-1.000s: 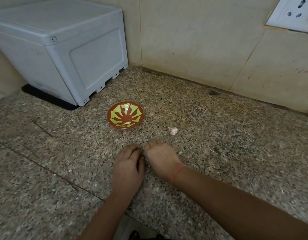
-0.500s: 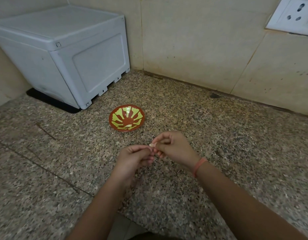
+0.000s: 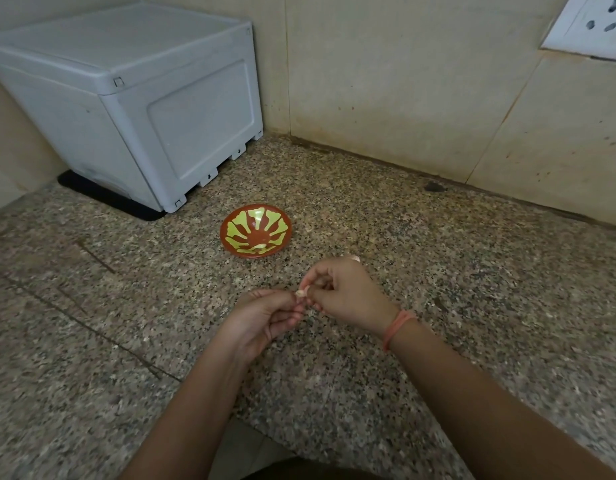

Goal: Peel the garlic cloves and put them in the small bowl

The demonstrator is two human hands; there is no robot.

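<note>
garlic clove (image 3: 302,292) sits up off the counter (image 3: 455,278), caught between the two hands where their fingertips meet. right hand (image 3: 348,294) pinches it between thumb and forefinger with the other fingers curled in. left hand (image 3: 265,318) comes in from the other side, its fingers curled and its fingertips at the clove's skin, likely picking at it. only a pale tip of the clove shows, so its long axis and which way it points cannot be told. small bowl (image 3: 256,233) stands on the counter ahead and a little left of the clove, just beyond the left hand, so that hand looks slightly nearer for the drop. a pale bit (image 3: 355,258) peeks out past the right knuckles, perhaps another clove. a grey box (image 3: 143,109) stands well back at the left
</note>
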